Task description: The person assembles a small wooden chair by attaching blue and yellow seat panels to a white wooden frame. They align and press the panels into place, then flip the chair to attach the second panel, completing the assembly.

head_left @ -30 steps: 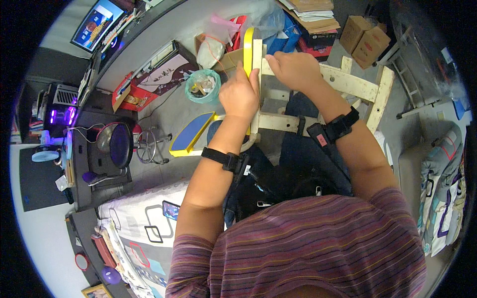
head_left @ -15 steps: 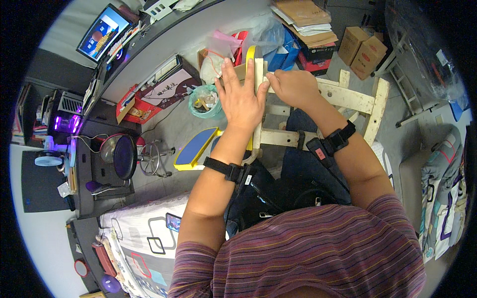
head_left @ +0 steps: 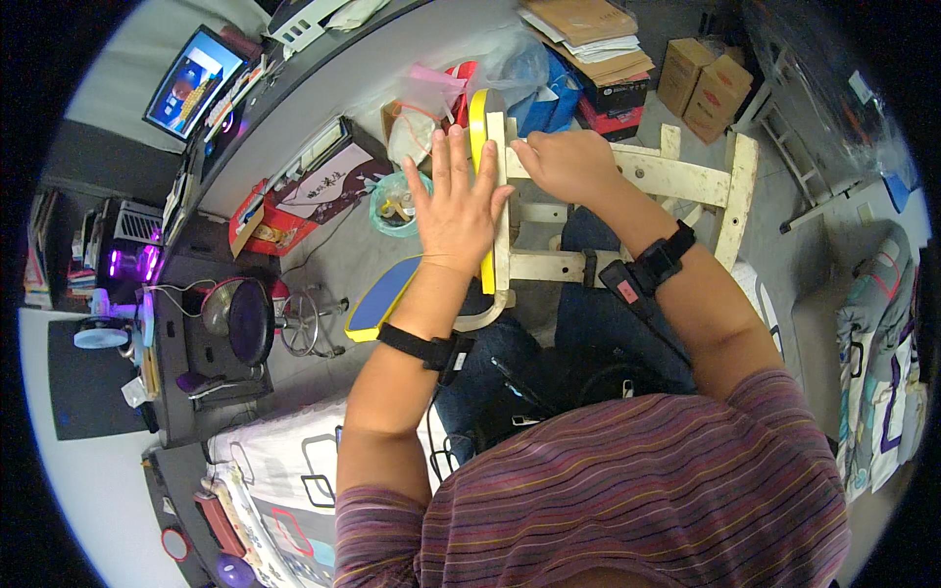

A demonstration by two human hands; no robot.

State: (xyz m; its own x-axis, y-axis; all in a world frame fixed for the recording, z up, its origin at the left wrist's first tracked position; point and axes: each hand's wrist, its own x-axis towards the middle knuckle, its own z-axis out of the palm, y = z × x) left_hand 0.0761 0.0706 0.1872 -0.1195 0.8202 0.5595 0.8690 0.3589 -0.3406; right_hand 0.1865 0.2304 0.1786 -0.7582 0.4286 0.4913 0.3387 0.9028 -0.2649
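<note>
head view: looking down over a striped maroon sleeve, the left hand [head_left: 457, 208] lies flat with fingers spread and straight, palm pressed against the thin yellow board [head_left: 478, 157] that stands on edge along the cream-painted wooden frame [head_left: 676, 176]; it grips nothing. the right hand [head_left: 561, 165] is curled on the frame's top rail just beside the board, fingers bent onto the wood; whether they pinch anything small cannot be told. the frame rests across the person's lap, over dark trousers, its far legs pointing toward brown cardboard boxes [head_left: 701, 86]. a black strap band sits on each wrist. a blue oval panel with a yellow rim [head_left: 384, 296] lies on the grey floor under the left forearm, near a clear round tub of small parts [head_left: 396, 204].
</note>
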